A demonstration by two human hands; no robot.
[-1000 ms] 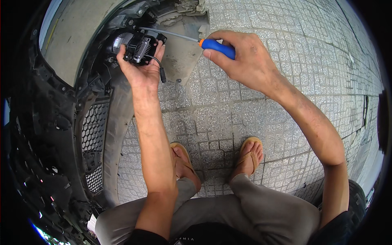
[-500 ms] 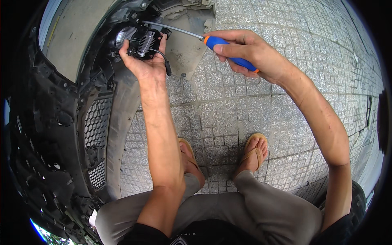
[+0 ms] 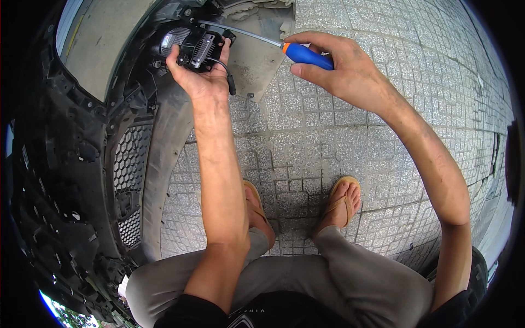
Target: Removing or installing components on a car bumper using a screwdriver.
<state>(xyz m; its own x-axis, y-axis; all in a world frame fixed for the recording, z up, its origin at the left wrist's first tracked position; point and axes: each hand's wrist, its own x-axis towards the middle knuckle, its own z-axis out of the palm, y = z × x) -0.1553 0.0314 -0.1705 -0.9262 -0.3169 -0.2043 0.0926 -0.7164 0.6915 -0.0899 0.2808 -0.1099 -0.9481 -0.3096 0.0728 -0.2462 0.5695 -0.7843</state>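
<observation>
My left hand (image 3: 203,83) is wrapped from below around a black lamp unit (image 3: 201,50) with metal cooling fins and a short cable with a plug. The lamp sits against the inside of a black car bumper (image 3: 82,156). My right hand (image 3: 354,70) holds a long screwdriver (image 3: 306,56) with a blue handle and an orange collar. Its fingers lie along the far side of the handle, with the thumb stretched below it in a loosened grip. The steel shaft runs left to a mounting point above the lamp, where the tip is too small to make out.
A honeycomb grille (image 3: 130,154) is set in the bumper on the left. Behind the lamp lies a dusty grey plastic panel (image 3: 254,63). Grey patterned paving (image 3: 295,142) spreads underneath, and my sandalled feet (image 3: 342,202) stand on it.
My right thumb has come away from the screwdriver handle and the hand has opened a little around it. The lamp, bumper and both hands sit slightly further right and higher in view.
</observation>
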